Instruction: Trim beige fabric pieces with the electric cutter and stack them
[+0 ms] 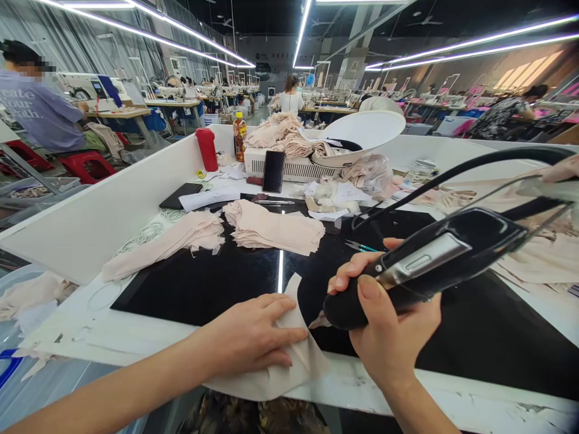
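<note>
My left hand (pixel 253 334) lies flat, fingers spread, pressing a pale pink fabric piece (pixel 296 361) against the front of the black work surface (pixel 212 283). My right hand (pixel 384 319) is wrapped round the handle of a black handheld electric tool (pixel 434 259) with a silver panel; its cord (pixel 452 172) curves up to the right. The tool's nose sits just right of the fabric's upper edge. Two stacks of the same pink fabric pieces (pixel 271 226) lie further back on the black surface.
A white-walled table (pixel 108 205) holds a red bottle (pixel 207 149), an amber drink bottle (pixel 239 136), a phone (pixel 274 171) leaning on a white box, a white basin (pixel 366 129), small scissors (pixel 362 246) and paper scraps. Other people sit at sewing stations behind.
</note>
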### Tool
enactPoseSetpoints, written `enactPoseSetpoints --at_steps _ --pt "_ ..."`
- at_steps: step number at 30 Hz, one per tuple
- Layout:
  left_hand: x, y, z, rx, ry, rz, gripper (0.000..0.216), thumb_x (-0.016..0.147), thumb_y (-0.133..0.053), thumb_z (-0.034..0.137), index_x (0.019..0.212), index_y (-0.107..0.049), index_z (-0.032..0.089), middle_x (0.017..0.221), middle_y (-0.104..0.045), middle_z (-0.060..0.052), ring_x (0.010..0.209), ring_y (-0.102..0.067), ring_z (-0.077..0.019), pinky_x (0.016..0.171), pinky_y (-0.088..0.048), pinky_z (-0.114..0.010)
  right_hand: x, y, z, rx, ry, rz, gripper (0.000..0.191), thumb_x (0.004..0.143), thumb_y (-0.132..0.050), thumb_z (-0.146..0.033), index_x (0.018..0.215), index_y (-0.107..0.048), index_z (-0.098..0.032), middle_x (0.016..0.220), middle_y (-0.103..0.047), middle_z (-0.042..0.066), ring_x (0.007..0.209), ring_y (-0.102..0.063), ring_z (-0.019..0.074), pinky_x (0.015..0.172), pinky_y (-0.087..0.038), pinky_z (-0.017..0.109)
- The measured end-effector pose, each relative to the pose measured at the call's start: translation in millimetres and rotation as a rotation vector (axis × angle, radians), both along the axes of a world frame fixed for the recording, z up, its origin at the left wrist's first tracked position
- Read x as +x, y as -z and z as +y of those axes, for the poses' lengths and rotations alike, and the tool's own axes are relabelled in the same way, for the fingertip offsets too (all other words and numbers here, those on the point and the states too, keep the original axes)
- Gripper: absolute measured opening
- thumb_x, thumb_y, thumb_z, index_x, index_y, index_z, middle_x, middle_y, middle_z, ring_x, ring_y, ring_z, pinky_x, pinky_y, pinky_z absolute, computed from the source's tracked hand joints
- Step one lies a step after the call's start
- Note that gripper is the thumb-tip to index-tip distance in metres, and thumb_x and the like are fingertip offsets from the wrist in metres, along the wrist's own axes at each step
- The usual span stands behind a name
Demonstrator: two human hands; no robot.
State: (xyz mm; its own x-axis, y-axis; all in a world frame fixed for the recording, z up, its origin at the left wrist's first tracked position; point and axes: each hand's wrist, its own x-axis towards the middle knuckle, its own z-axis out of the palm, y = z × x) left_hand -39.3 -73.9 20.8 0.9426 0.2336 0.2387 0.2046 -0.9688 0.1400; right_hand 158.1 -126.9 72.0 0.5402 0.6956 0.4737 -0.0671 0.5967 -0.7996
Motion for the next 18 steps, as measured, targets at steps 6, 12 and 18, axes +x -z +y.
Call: enactPoseSetpoints --at_steps 6,12,18 --pt "1.1 -1.0 -0.5 -0.033 -0.002 0.001 0.045 0.101 -0.068 0.051 0.14 -0.065 0.027 0.142 -0.058 -0.017 0.128 -0.061 -0.0344 0.105 -0.055 -0.044 -3.9 2.9 6.7 0.019 -0.037 0.009 0.045 0.088 -0.083 -0.026 0.125 -0.058 -0.03 0.086 -0.069 -0.005 0.061 -0.066 0.015 0.06 -0.059 0.032" --pt "2.2 0.1 -1.1 -0.04 -0.016 0.022 0.046 0.1 -0.07 0.052 0.14 -0.064 0.029 0.141 -0.057 -0.016 0.126 -0.06 -0.0321 0.104 -0.054 -0.042 -6.7 5.1 7.7 0.026 -0.021 -0.021 0.037 0.09 -0.079 -0.02 0.119 -0.057 -0.029 0.085 -0.069 -0.005 0.06 -0.066 0.0139 0.057 -0.058 0.03" --pt "2.2 0.9 -1.7 -0.031 -0.018 -0.008 0.045 0.1 -0.069 0.052 0.139 -0.065 0.029 0.14 -0.056 -0.016 0.127 -0.059 -0.0329 0.105 -0.054 -0.042 -4.8 3.3 12.4 0.014 0.007 0.019 0.046 0.087 -0.084 -0.026 0.124 -0.057 -0.03 0.085 -0.069 -0.006 0.061 -0.066 0.0141 0.06 -0.059 0.032"
